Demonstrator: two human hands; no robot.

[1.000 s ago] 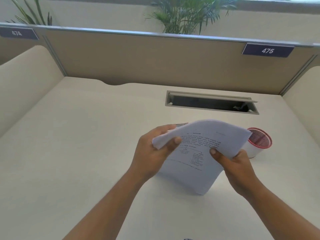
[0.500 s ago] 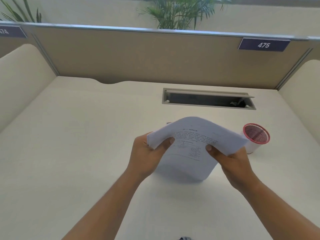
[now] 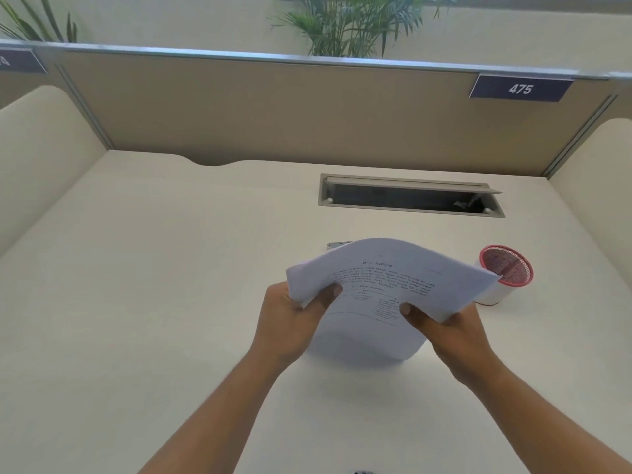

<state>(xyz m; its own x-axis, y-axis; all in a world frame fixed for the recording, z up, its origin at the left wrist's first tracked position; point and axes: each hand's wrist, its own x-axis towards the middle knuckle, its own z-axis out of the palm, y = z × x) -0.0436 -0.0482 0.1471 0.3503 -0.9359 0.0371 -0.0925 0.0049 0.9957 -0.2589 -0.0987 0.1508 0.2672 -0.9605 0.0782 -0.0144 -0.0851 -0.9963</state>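
The paper stack point(image 3: 393, 268) is bowing further than before. Left hand point(image 3: 287, 319) and right hand point(image 3: 451, 333) are pinching its sides; loosening slightly while tapping the desk point(image 3: 171, 302) should square it.

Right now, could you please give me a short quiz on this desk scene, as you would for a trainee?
1. True or false: only the right hand holds the printed sheets.
2. What stands on the desk just to the right of the sheets? A) a keyboard B) a red-rimmed cup C) a laptop
3. Which number does the partition label show?

Key:
1. False: the left hand grips them too.
2. B
3. 475
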